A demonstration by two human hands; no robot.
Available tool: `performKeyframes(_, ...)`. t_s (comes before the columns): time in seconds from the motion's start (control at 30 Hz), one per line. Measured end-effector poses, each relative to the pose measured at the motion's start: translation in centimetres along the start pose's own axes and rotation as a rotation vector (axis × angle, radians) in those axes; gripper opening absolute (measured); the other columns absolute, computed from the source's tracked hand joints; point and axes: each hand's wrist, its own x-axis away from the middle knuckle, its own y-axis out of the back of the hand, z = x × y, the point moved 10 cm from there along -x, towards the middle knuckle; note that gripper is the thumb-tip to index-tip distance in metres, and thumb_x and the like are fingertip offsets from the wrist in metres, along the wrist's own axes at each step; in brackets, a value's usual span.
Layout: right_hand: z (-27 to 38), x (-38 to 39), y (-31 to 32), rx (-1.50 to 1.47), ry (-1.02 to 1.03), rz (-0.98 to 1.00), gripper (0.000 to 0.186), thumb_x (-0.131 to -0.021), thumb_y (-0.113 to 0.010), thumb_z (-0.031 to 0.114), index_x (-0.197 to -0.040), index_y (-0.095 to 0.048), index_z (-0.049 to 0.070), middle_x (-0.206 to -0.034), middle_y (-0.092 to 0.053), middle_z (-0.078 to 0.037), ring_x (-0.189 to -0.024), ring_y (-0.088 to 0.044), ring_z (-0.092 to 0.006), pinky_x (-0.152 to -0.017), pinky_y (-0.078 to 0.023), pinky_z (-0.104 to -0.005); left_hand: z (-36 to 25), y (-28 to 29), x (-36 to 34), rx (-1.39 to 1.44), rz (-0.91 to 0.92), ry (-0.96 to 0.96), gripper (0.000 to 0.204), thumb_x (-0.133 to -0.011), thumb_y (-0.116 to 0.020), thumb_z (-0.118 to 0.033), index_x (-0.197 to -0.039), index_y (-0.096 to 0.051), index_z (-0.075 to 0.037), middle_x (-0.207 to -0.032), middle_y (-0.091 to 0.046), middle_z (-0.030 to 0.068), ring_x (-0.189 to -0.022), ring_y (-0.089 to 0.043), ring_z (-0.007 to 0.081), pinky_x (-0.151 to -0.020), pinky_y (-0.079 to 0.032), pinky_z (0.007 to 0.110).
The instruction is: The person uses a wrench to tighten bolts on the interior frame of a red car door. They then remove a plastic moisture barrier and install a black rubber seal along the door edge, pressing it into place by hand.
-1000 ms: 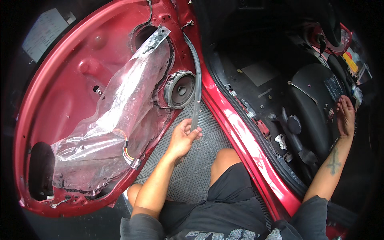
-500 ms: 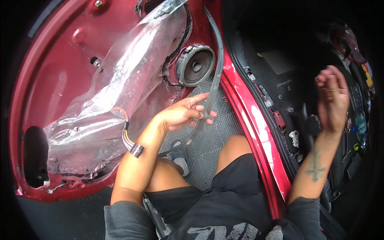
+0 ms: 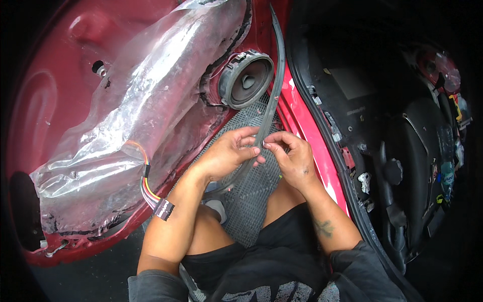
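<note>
A long grey-black rubber door seal [image 3: 276, 85] hangs from the top of the red door [image 3: 45, 100] and curves down between my knees. My left hand [image 3: 231, 152] is closed round it, thumb on the near face and fingertips behind. From the right, my right hand [image 3: 292, 155] meets the strip with thumb and forefinger pinched together at its edge. A tiny pale bit shows at those fingertips, too small to name. Small pinkish spots dot the seal above and below my hands. Just above them, a round black speaker [image 3: 247, 81] sits in the door.
Clear plastic sheeting [image 3: 136, 105] covers much of the door. A wire harness [image 3: 146, 176] with a black connector [image 3: 163, 209] hangs by my left forearm. The red sill [image 3: 322, 166] runs along my right, beside the dark car interior with a plastic bottle [image 3: 447, 173]. Grey textured matting [image 3: 246, 211] lies below.
My right hand has come from over the car interior to the seal, beside my left hand. My left hand still holds the strip. The view has shifted slightly.
</note>
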Motion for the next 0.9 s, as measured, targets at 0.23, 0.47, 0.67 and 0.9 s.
performKeyframes(0.23,0.9,-1.0,-0.2,0.069,0.056,0.085,0.016,-0.097,-0.07,0.006,-0.108,-0.077,-0.002,-0.099,-0.079,-0.019,-0.094,-0.079,-0.0321,-0.084,-0.06,-0.0407,0.8,0.9,-0.2,-0.038,-0.047,0.026,0.066,-0.104,-0.069,0.0,-0.164,-0.04,0.004,-0.12,-0.076,0.0119,-0.103,-0.076,0.0182,-0.09,-0.061,0.032)
performKeyframes(0.47,1.8,-1.8,0.9,0.21,0.166,0.073,0.012,-0.095,-0.076,0.004,-0.106,-0.076,-0.002,-0.099,-0.079,-0.017,-0.088,-0.079,-0.0291,-0.079,-0.061,-0.0376,-0.5,0.4,-0.8,-0.149,-0.085,-0.029,0.063,-0.104,-0.07,0.0,-0.162,-0.045,0.004,-0.114,-0.078,0.0113,-0.101,-0.076,0.0159,-0.089,-0.06,0.03)
performKeyframes(0.67,2.2,-1.8,0.2,0.341,0.33,0.124,0.01,-0.094,-0.075,0.001,-0.102,-0.072,-0.001,-0.095,-0.074,-0.02,-0.089,-0.074,-0.04,-0.079,-0.059,-0.0452,-0.7,0.1,-0.9,-0.189,-0.12,-0.044,0.065,-0.1,-0.072,0.004,-0.16,-0.047,0.005,-0.109,-0.078,0.0104,-0.099,-0.075,0.0136,-0.086,-0.06,0.027)
performKeyframes(0.9,4.1,-1.2,0.0,0.418,0.423,0.034,0.012,-0.089,-0.075,-0.001,-0.101,-0.07,-0.001,-0.091,-0.072,-0.02,-0.089,-0.071,-0.0422,-0.08,-0.057,-0.0495,-0.2,0.5,-0.7,-0.292,-0.177,-0.035,0.072,-0.098,-0.074,0.006,-0.163,-0.044,0.004,-0.094,-0.071,0.0021,-0.091,-0.072,0.0094,-0.082,-0.059,0.025)
